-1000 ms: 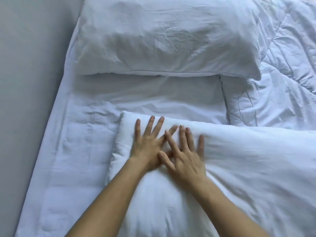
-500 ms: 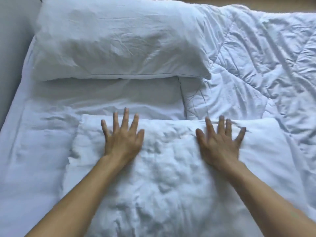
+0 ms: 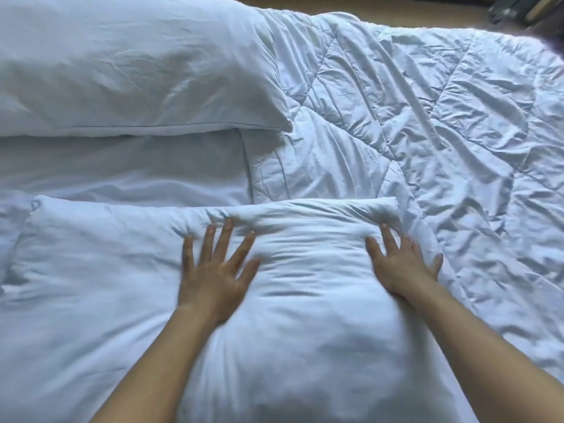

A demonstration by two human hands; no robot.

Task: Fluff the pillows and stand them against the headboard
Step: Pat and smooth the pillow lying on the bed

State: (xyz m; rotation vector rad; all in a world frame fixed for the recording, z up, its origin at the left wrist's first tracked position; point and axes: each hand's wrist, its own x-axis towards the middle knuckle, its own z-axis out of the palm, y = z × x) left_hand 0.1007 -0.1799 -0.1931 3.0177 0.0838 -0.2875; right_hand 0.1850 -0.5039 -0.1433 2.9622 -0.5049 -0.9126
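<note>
Two bare hands pressed flat, palms down, on a white pillow point(image 3: 290, 300) lying on a bed, seen from a head-worn camera. Left hand point(image 3: 215, 277) spread wide near the middle of the frame, fingers point(image 3: 225, 236) fanned toward 12 o'clock and just short of the pillow's far edge. Right hand point(image 3: 401, 265) at about 3 o'clock from the left, likewise spread and gripping nothing, blurred, lying at the pillow's right end near its far corner. Cloth between the two hands puffed up and creased. Nearer pillow lying flat across the lower half of the frame, its long edge running from 9 to 3 o'clock. A second white pillow point(image 3: 131, 71) at 11 o'clock, also lying flat, apart from the first, with a strip of bare white sheet point(image 3: 122, 166) between them. A rumpled white quilted duvet point(image 3: 427, 117) filling the 1 to 3 o'clock side, touching the right ends of both pillows. A band of tan floor point(image 3: 396, 4) at 12 o'clock beyond the bed.
</note>
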